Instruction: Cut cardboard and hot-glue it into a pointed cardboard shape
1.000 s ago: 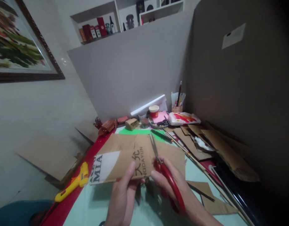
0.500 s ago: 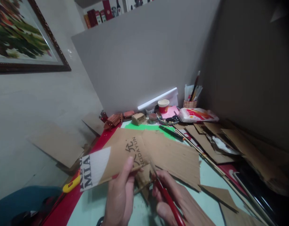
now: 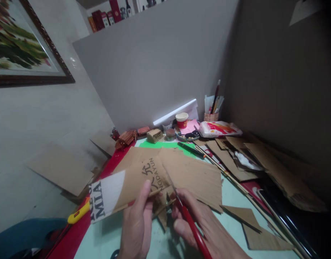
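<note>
My left hand [image 3: 137, 219] grips a piece of brown cardboard [image 3: 135, 187], thumb on top and fingers underneath. The piece has a white patch with dark letters at its left end and black printed characters near its right end. My right hand [image 3: 194, 216] is wrapped round red-handled scissors [image 3: 192, 225]. Their blade lies along the right edge of the held piece, pointing away from me. A narrow flap of cardboard hangs below the blades, near my right fingertips. Behind this lies a larger flat cardboard sheet [image 3: 198, 176]. How far the blades are apart is hard to tell.
Cardboard offcuts [image 3: 242, 217] lie at right, with stacked cardboard [image 3: 279, 169] beyond long thin sticks [image 3: 235, 181]. A black pen [image 3: 191, 150] rests on green paper. At the back are a paper cup [image 3: 182, 121] and a tissue pack [image 3: 221, 129]. A yellow-handled tool [image 3: 79, 213] is at left.
The scissors and my right hand have shifted slightly forward along the held piece's edge. My left hand keeps its hold. The whole view has swung a little to the right.
</note>
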Motion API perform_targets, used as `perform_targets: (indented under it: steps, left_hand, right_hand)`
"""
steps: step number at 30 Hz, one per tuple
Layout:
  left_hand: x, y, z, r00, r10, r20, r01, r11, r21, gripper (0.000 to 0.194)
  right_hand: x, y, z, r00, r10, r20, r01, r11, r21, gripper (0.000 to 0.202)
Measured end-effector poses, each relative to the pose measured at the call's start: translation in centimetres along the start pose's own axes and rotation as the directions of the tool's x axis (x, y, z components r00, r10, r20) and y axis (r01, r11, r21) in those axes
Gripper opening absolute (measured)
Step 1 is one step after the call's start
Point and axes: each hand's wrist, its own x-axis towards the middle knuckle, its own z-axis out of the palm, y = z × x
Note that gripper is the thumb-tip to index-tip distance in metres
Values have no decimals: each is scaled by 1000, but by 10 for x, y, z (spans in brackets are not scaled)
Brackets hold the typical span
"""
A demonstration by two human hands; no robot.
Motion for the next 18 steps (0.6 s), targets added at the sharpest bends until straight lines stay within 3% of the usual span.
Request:
perform_targets:
  steps: [18]
  left_hand:
    - [-3, -3, 5, 1000, 15, -21, -16, 998, -58, 47]
  right_hand:
    - [5, -5, 2, 995, 75, 65, -75, 997, 2, 32]
